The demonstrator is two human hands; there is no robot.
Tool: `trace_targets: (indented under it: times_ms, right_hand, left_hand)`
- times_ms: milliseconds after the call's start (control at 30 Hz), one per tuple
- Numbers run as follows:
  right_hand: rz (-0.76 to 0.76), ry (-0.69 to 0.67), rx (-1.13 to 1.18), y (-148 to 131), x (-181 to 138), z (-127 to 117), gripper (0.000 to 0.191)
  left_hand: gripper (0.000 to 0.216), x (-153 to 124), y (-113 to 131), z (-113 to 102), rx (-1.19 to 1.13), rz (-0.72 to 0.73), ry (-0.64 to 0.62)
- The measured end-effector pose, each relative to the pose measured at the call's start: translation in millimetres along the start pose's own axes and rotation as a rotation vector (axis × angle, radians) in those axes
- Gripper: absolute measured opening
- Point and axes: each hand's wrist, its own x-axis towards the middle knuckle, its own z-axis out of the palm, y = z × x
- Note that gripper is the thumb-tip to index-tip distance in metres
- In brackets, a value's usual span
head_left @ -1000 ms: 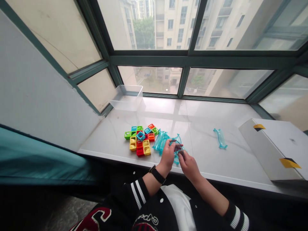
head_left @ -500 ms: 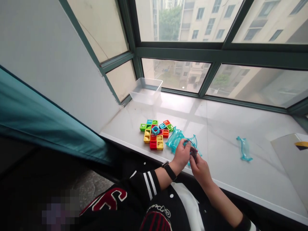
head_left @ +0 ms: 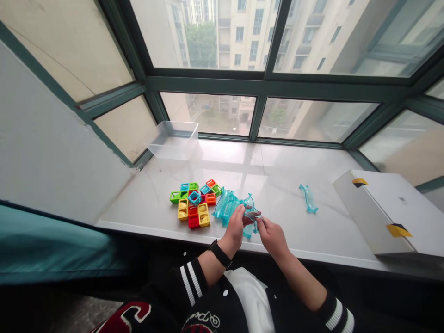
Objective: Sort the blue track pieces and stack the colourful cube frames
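Note:
Both my hands meet low over the sill beside a heap of clear blue plastic pieces (head_left: 225, 203). My left hand (head_left: 236, 226), wearing a black wristband, has its fingers curled around something thin and greyish that I cannot make out. A thin dark cord (head_left: 254, 209) bends in a loop by the fingertips. My right hand (head_left: 273, 237) is closed in a pinch at the cord. Left of the heap lies a cluster of red, yellow, green and blue hollow blocks (head_left: 193, 210), with one blue block (head_left: 194, 198) tilted on top.
Farther right on the white sill (head_left: 277, 185) lies a single clear blue piece (head_left: 308, 199). A white box (head_left: 391, 208) with black-and-yellow tabs stands at the right. A clear plastic bin (head_left: 175, 143) sits in the back left corner by the window.
My view has turned right, bringing more of the white box in. My fingers have shifted on the held item, and the right hand is slightly farther from the left.

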Motion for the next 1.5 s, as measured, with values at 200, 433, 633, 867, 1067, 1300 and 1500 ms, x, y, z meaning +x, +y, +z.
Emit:
trace_targets:
  times_ms: [200,433,633,867,1067,1300,1500]
  right_hand:
    - [-0.011,-0.012,0.205,4.4,-1.9,-16.8,0.044]
    - [-0.289,0.117,0.191,7.0,-2.8,-13.2,0.052]
    - [-0.532,0.097,0.123,7.3,-1.4,-12.4,0.030]
    - [-0.425,0.180,0.252,20.7,2.7,-26.1,0.021]
    - [-0.193,0.403,0.216,63.7,13.6,-54.1,0.025]
    - [0.031,0.461,0.045,129.4,46.2,-51.7,0.037]
    - [0.169,0.450,-0.101,171.4,72.8,-27.7,0.038]
  left_hand:
    - [0.041,5.6,18.1,-9.3,0.012,-0.068,-0.139]
    - [0.036,6.6,32.9,-13.6,0.017,-0.055,0.045]
    - [0.044,6.0,31.0,-14.9,0.096,-0.080,0.129]
    - [0.061,14.1,29.3,-29.2,0.267,0.000,0.051]
    - [0.040,-6.0,30.0,-79.7,0.857,0.419,-0.021]
    - [0.050,-21.6,-14.3,-127.0,1.482,0.959,-0.111]
    - [0.054,-18.4,-26.9,-131.3,1.614,0.964,-0.111]
